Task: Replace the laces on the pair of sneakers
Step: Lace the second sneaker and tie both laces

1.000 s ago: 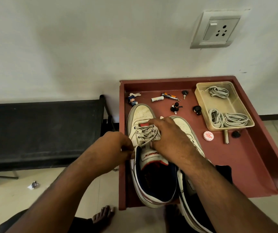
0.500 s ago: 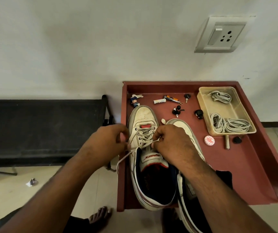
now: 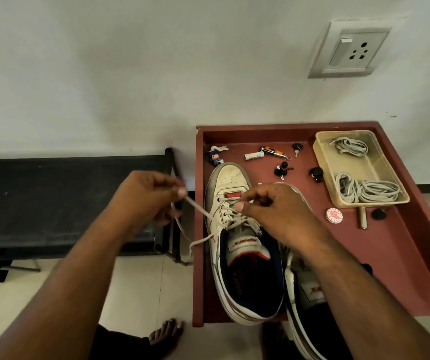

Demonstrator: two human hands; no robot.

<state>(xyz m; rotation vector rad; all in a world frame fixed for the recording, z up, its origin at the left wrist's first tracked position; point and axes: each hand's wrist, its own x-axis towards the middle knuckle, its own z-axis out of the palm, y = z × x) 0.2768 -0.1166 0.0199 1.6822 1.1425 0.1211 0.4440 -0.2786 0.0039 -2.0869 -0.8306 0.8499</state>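
Right sneaker (image 3: 310, 294) mostly buried under the right forearm, heel cut off by the bottom edge. Beside that sneaker, small trinkets (image 3: 282, 169) too tiny to identify; round badge (image 3: 334, 215) lettering unreadable.

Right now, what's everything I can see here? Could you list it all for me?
sneakers: two, white with navy lining, near side of the tray
old lace: one, off-white, partly pulled out of the left sneaker
tray: one, maroon, against the wall
plastic box: one, clear, tray's far right corner
lace bundles: two, grey-white, in the box
battery: one, white, tray's far edge
figurines: three, small, far part of the tray
round badge: one, red and white, beside the box
bench: one, black, left of the tray
wall socket: one, grey-white, upper right
bare foot: one, on the floor
left hand: pinches the lace
right hand: pinches the lace at the eyelets
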